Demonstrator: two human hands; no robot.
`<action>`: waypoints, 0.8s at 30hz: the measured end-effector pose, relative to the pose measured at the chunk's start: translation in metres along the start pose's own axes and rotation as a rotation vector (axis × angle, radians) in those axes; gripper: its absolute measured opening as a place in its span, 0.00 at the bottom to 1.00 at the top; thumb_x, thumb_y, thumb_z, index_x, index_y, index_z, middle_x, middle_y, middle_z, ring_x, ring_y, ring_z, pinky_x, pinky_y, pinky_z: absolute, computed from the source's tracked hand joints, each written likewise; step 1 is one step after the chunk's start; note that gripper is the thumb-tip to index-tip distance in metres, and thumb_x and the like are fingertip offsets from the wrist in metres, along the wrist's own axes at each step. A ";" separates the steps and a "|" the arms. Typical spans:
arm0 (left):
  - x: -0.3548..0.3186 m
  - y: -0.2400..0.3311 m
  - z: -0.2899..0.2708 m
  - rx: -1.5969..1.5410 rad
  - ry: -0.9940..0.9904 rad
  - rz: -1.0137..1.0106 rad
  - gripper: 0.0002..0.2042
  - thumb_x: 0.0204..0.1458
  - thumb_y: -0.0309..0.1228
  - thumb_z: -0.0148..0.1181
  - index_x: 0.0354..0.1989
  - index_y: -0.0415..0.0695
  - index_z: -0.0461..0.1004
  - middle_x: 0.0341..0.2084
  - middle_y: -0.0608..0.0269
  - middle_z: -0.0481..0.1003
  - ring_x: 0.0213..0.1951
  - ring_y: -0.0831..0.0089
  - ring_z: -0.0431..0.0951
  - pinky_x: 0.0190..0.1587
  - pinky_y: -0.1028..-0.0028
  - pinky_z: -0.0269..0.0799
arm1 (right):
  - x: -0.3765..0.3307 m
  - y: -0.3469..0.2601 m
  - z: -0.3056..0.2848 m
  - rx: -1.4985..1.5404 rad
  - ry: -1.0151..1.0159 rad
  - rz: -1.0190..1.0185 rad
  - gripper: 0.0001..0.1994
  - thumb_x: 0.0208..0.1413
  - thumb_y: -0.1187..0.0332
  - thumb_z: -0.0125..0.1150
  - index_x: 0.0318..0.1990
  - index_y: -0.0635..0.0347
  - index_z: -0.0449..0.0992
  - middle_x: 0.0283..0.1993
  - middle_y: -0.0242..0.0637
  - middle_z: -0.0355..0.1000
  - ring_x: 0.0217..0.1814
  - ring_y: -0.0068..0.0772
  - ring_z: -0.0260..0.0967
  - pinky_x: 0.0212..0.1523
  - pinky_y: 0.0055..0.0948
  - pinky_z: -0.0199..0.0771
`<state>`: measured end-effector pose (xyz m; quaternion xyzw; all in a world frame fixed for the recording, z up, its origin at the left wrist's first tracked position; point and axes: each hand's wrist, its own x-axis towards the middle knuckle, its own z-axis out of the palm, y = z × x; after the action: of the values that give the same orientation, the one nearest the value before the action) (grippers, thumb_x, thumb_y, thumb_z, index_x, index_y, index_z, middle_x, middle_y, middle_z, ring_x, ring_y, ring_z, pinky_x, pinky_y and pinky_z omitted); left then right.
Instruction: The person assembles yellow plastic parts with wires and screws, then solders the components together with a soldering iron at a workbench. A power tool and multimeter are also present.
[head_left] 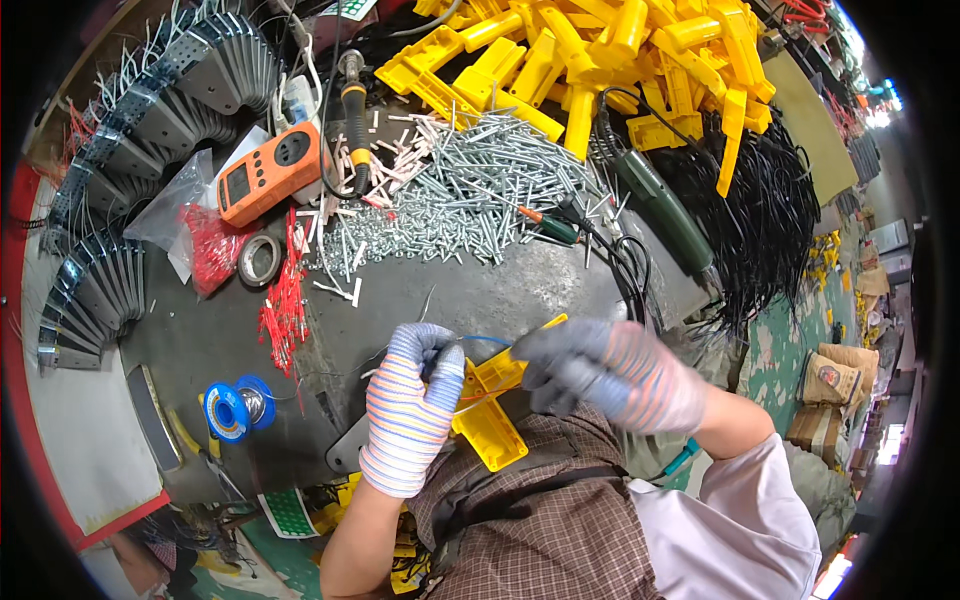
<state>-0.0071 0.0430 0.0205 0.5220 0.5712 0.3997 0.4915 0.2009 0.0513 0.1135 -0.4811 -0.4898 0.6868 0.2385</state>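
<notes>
Your left hand (410, 405), in a striped knit glove, curls shut around the near side of a yellow plastic housing (490, 415), fingers folded over its upper edge where thin blue and red wires (480, 342) loop out. Your right hand (610, 375), gloved in grey and stripes and blurred by motion, pinches the far end of the same housing; whether it also grips a small tool I cannot tell. You hold the piece just above your lap, at the near edge of the dark desk (420, 290), over your checked apron.

Judging from this, you are in the middle of one unit: the wires look fed into the housing but not yet tidied or closed in, and no screw is visibly being driven.

Just left of you sits a blue solder spool (235, 408), with red wire ends (283, 310) scattered beyond it. Farther out lie a heap of silver screws (470, 195), an orange meter (265, 175), a soldering iron (354, 120) and a green electric screwdriver (660, 205), all untouched now. At the far side a large pile of yellow housings (600, 50) and a bundle of black cables (770, 210) wait, so by my estimate much of the batch remains to be done
</notes>
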 end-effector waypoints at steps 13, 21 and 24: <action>-0.036 0.017 0.010 0.871 0.144 0.545 0.12 0.52 0.40 0.58 0.42 0.52 0.78 0.54 0.49 0.67 0.59 0.44 0.63 0.63 0.46 0.53 | 0.021 0.042 -0.001 -1.209 0.073 -0.596 0.10 0.42 0.68 0.64 0.34 0.55 0.76 0.35 0.37 0.70 0.36 0.42 0.71 0.36 0.37 0.74; -0.036 0.005 0.020 0.468 0.143 0.321 0.10 0.50 0.40 0.62 0.33 0.48 0.78 0.53 0.44 0.68 0.59 0.44 0.63 0.66 0.48 0.48 | 0.024 0.046 -0.012 -0.593 0.163 -0.597 0.07 0.52 0.72 0.60 0.38 0.62 0.73 0.40 0.43 0.71 0.38 0.48 0.72 0.37 0.39 0.73; -0.035 0.008 0.017 0.384 0.106 0.249 0.10 0.48 0.39 0.63 0.32 0.46 0.78 0.51 0.43 0.70 0.58 0.44 0.64 0.66 0.49 0.47 | 0.022 0.045 -0.011 -0.625 0.105 -0.632 0.10 0.52 0.74 0.60 0.43 0.61 0.73 0.44 0.45 0.71 0.41 0.50 0.72 0.41 0.39 0.74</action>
<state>0.0100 0.0080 0.0303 0.6506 0.5929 0.3682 0.2992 0.2081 0.0559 0.0626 -0.3909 -0.7841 0.3737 0.3045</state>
